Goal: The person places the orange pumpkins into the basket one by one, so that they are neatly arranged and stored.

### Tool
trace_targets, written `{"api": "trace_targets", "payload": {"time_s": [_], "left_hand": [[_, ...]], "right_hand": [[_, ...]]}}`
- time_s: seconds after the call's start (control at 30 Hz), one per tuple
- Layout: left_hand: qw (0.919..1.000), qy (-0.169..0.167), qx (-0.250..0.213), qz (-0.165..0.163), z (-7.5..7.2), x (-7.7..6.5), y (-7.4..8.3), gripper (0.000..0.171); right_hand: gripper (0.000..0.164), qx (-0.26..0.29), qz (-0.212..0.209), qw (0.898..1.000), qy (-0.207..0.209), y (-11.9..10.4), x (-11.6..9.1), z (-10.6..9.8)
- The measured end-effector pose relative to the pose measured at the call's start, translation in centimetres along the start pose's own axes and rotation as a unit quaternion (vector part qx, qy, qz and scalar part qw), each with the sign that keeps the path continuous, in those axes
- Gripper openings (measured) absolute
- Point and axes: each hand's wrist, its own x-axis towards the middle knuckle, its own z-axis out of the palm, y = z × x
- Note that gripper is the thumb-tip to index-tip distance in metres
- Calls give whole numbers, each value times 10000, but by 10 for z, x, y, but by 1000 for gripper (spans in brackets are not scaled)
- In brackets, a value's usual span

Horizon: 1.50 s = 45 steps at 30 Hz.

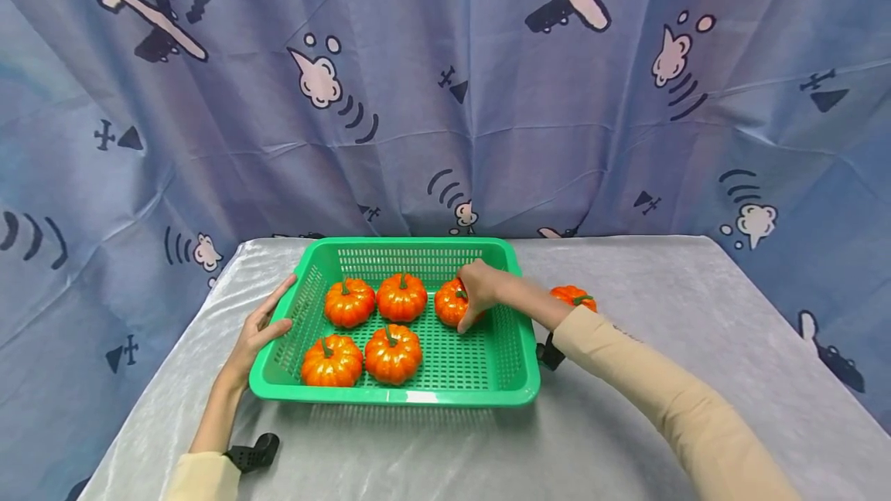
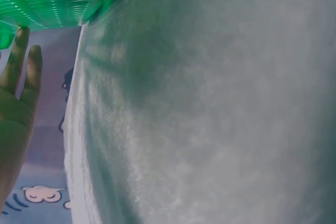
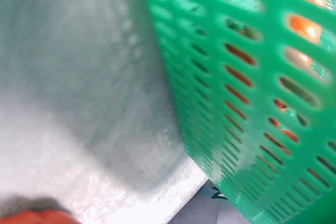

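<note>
A green plastic basket [image 1: 455, 396] holds several small orange pumpkins. My right hand [image 1: 480, 292] reaches over its right side and grips the rightmost pumpkin [image 1: 448, 301] in the back row, covering part of it. Left of that stand two more back-row pumpkins, one in the middle [image 1: 401, 298] and one further left [image 1: 349, 303]. In front sit a left pumpkin [image 1: 332, 362] and a right pumpkin [image 1: 393, 355]. At the basket's left rim, my left hand [image 1: 252, 339] rests with straight fingers along the outside and its thumb over the edge.
Another orange pumpkin [image 1: 572, 294] lies on the cloth-covered table [image 1: 647, 292] right of the basket, partly behind my right forearm. Its edge also shows low in the right wrist view. A blue patterned curtain [image 1: 418, 99] hangs behind the table.
</note>
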Motion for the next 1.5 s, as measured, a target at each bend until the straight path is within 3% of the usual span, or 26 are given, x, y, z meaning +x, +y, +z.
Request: {"api": "trace_targets", "payload": {"time_s": [0.2,0.4,0.6,0.73,0.83,0.87,0.93,1.07,1.4,1.5], "left_hand": [[10000,-46,-39,-78,1,0,0,59],[9999,-78,-17,-137,3,1,-3,59],[9997,-22,57,-233,5,2,-2,59],[9998,-15,43,-218,5,1,-1,59],[9998,0,28,-191,4,0,0,59],[9998,8,19,-193,4,0,0,59],[9998,31,36,-207,3,-1,0,59],[9996,26,45,-264,1,-2,-1,59],[9996,-80,-86,-263,1,-2,1,61],[9996,-91,-98,-254,-1,-4,3,60]], "right_hand": [[68,10,237,9997,-14,-2,-2,4],[86,2,580,9981,-185,-3,-5,5],[97,-75,722,9974,-45,-5,-11,-1],[91,24,510,9980,382,-2,-24,-18],[77,705,5,9938,854,8,-42,-36],[69,1141,-233,9886,956,14,-49,-41],[59,2127,-670,9687,1089,31,-63,-47],[51,3768,-1151,9129,1066,76,-93,-41],[58,5184,-1161,8401,1092,172,-186,26],[59,5479,-1039,8237,1025,192,-208,45]]}}
